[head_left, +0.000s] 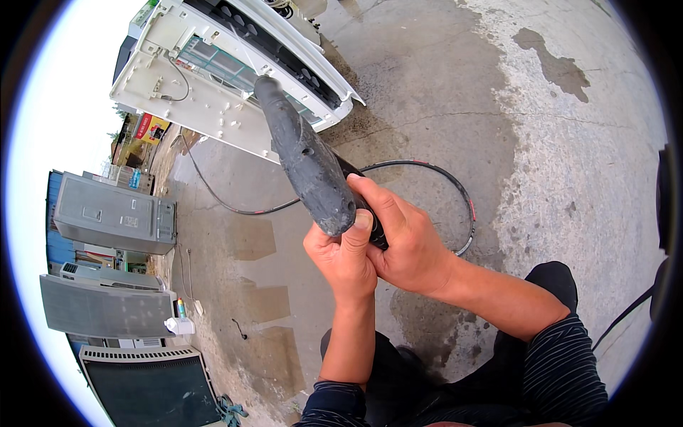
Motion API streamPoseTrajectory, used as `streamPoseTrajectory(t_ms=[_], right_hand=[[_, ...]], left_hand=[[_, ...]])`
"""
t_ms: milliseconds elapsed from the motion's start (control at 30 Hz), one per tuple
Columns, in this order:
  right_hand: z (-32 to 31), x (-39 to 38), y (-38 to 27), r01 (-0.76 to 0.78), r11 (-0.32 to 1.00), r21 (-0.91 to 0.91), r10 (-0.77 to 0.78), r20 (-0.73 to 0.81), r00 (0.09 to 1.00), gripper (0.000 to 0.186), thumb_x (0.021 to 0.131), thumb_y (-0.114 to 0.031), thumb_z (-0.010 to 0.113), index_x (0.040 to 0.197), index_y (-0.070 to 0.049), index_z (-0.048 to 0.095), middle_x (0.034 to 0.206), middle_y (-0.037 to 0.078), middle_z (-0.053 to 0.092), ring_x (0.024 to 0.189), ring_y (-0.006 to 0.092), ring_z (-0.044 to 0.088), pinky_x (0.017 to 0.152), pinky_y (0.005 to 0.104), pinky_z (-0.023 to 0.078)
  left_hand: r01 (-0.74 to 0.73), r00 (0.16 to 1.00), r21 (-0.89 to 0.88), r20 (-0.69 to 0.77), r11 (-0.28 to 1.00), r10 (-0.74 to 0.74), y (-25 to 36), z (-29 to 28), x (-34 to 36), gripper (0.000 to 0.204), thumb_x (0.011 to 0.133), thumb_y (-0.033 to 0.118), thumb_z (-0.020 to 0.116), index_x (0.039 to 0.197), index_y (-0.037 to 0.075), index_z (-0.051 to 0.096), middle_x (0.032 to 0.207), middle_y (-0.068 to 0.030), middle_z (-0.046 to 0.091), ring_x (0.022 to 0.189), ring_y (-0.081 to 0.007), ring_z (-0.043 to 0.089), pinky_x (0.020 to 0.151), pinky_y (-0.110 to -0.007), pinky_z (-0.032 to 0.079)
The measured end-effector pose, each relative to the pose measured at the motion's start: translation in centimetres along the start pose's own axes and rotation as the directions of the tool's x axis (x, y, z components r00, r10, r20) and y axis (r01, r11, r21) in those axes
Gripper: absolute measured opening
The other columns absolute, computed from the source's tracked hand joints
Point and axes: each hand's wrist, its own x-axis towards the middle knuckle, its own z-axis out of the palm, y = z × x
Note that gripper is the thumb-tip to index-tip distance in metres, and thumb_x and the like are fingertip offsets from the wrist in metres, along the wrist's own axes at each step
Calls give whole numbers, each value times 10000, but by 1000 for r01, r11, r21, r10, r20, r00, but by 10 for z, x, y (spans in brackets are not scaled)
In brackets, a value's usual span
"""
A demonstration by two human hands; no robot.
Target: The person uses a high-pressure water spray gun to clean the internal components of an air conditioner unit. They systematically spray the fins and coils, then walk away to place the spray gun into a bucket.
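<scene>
Both my hands grip a dark grey, scuffed spray gun (pixel 302 153) pointed away from me. My left hand (pixel 341 260) is closed on its rear end, thumb upward; my right hand (pixel 402 235) wraps round its black handle. Beyond the nozzle is a white plastic air-conditioner indoor unit (pixel 149 78) with a long dark slot and a teal filter mesh (pixel 206 57). A thin pale streak runs from the nozzle toward it; I cannot tell if it is water. A black hose (pixel 448 178) loops from the gun over the wet concrete (pixel 427 85).
Grey metal appliance housings (pixel 107 210) and a dark-panelled unit (pixel 149 391) line the left side. A white jug (pixel 181 326) stands there beside a small bottle. My legs (pixel 548 277) are below. A black object (pixel 663 206) with a cable is at the right edge.
</scene>
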Motion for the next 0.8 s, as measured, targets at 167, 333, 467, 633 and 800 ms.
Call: streamPoseTrajectory(t_ms=[167, 333, 467, 633, 800], right_hand=[[1, 0, 0, 1, 1000, -5, -1, 0, 1000, 768, 856, -85, 807, 1532, 12, 457, 1085, 182, 676, 946, 381, 705, 766, 448, 588], [2, 0, 3, -5, 1000, -7, 5, -1, 1000, 764, 856, -83, 808, 1529, 12, 460, 1084, 181, 676, 946, 382, 705, 766, 449, 587], [1, 1, 4, -9, 1000, -7, 9, 7, 1000, 766, 855, -83, 808, 1529, 11, 459, 1084, 180, 674, 950, 380, 704, 770, 447, 586], [1, 0, 3, -16, 1000, -3, 16, 9, 1000, 769, 853, -81, 808, 1530, 11, 456, 1089, 180, 674, 959, 382, 703, 777, 449, 587], [1, 0, 3, -11, 1000, -4, 11, 5, 1000, 774, 850, -81, 810, 1531, 12, 455, 1108, 186, 679, 974, 388, 704, 786, 454, 589]], left_hand=[[8, 1000, 3, 1, 1000, -8, -2, -2, 0, 214, 973, 141, 802, 1077, -30, 726, 1006, -22, 721, 903, -92, 633, 815, -260, 501], [12, 1000, 10, 0, 1000, -12, -5, -4, 1, 217, 975, 154, 803, 1065, -30, 731, 1003, -22, 724, 904, -93, 634, 816, -262, 502], [13, 1000, 13, -3, 1000, -13, -7, -5, 1, 215, 974, 155, 804, 1061, -29, 734, 1003, -22, 727, 907, -94, 635, 818, -264, 502], [23, 1000, 7, -4, 1000, -23, -5, -4, 0, 213, 972, 149, 806, 1068, -27, 735, 1007, -22, 728, 910, -93, 635, 822, -266, 503], [13, 1000, 19, -6, 1000, -13, -4, -3, 0, 210, 970, 142, 806, 1074, -26, 734, 1005, -21, 728, 906, -93, 636, 816, -265, 505]])
